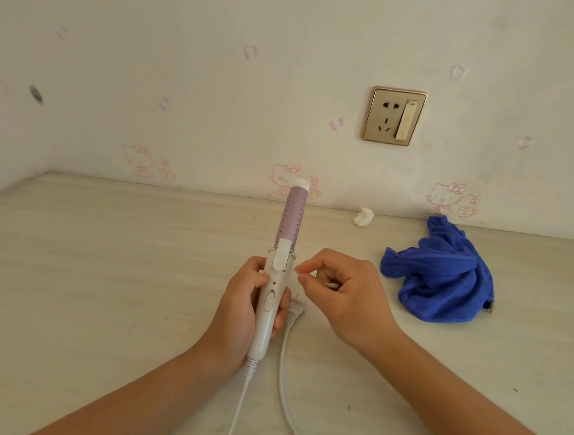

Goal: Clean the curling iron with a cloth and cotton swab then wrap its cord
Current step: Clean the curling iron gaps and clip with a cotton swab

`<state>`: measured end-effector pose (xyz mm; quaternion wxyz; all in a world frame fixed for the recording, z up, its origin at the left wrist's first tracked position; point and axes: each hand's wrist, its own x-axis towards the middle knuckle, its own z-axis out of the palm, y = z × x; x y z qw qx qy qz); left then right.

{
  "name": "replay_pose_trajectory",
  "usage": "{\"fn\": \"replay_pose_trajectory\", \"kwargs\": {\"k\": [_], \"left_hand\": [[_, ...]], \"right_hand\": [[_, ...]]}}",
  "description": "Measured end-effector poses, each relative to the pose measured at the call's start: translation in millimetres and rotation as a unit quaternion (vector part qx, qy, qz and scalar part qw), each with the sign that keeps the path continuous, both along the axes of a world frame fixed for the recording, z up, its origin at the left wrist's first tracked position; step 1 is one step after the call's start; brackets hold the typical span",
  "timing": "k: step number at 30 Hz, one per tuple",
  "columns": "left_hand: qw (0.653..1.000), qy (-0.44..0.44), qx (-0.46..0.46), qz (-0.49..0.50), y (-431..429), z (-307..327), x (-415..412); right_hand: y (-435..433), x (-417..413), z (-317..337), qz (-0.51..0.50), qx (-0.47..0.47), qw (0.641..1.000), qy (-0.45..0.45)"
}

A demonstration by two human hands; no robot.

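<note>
My left hand grips the white handle of the curling iron, which stands almost upright with its lilac barrel and white tip pointing up and away. My right hand pinches a cotton swab; one tip of the swab touches the iron just below the clamp lever. The white cord runs from the handle's base toward me, and its plug lies on the table between my hands. The blue cloth lies crumpled on the table to the right.
A crumpled white tissue sits near the wall. A gold-framed wall socket with a switch is above the table. The pale table meets the wall at the back and on the left.
</note>
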<state>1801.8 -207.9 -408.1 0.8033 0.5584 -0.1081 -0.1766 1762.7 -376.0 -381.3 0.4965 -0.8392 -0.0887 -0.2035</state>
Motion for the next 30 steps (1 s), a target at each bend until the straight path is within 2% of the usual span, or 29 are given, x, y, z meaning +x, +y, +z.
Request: {"fn": "replay_pose_trajectory", "kwargs": {"k": [7,14,30], "left_hand": [[1.0,-0.014,0.008,-0.011,1.2,-1.5,-2.7],[0.998,-0.046,0.037,0.019,-0.3,-2.6,-3.4],[0.995,-0.076,0.06,0.037,-1.4,1.0,-8.8]], "right_hand": [[-1.8,-5.8,2.6,0.033,0.039,0.999,0.011],[-0.9,-4.9,3.2,-0.016,0.023,1.0,0.004],[2.0,-6.9,8.1,-0.015,0.031,0.999,0.018]]}}
